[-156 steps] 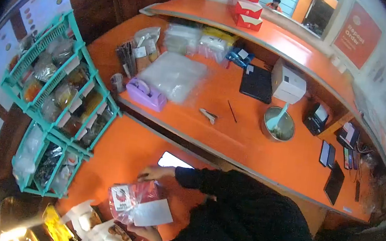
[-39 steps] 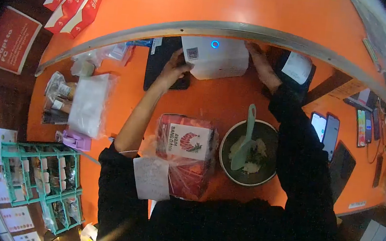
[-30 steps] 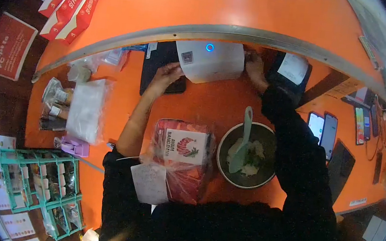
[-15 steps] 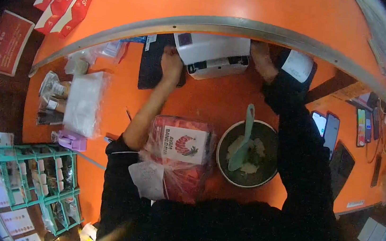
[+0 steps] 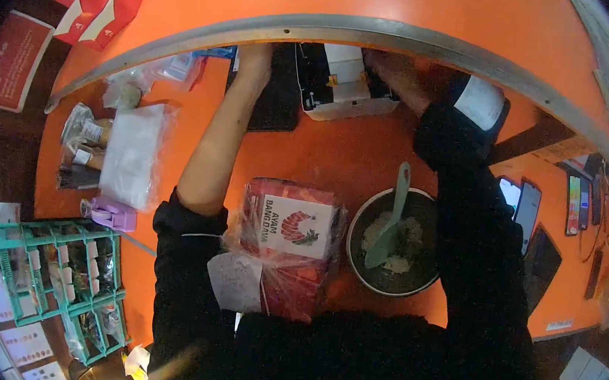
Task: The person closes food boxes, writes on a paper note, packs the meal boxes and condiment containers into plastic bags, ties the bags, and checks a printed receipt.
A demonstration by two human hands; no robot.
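A white receipt printer [image 5: 348, 107] stands under the metal-edged ledge, its black inside exposed around a strip of white paper [image 5: 346, 66]. My left hand [image 5: 255, 64] reaches beneath the ledge, left of the printer and over a black flat case [image 5: 275, 108]; its fingers are hidden behind the edge. At the printer's right side is my right hand [image 5: 398, 77], dark and blurred, so its fingers do not show clearly. Nearer my body lie a red box in clear plastic [image 5: 293, 226] and a bowl [image 5: 415, 278] with a pale green spatula [image 5: 386, 233] resting in it.
The metal edge [image 5: 383, 28] crosses above both hands. A stack of clear plastic bags [image 5: 132, 155] and a purple tape dispenser [image 5: 112, 215] lie left, above a green rack [image 5: 57, 286]. Several phones [image 5: 528, 204] and a white paper roll [image 5: 480, 103] are on the right.
The printer's white cover no longer hides its inside, and the black interior shows. My left hand has moved away from me and slightly left, under the ledge. My right hand has shifted slightly left.
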